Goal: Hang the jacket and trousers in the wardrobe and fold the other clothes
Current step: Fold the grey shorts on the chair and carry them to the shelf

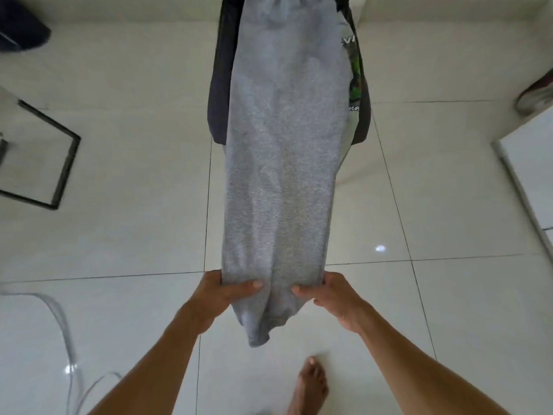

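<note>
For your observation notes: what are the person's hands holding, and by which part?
Both the left hand and right hand grip the grey trousers near their lower end, one at each side edge.

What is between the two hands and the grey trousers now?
Nothing visible. The left hand and right hand both already grip the near end of the grey trousers, thumbs on top.

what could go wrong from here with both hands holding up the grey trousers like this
1. The grey trousers are pinched only at one end by the left hand and right hand; a slip could drop that end onto the tiled floor.
2. A clear cable loops across the floor beside the bare foot, a possible trip hazard.
</note>
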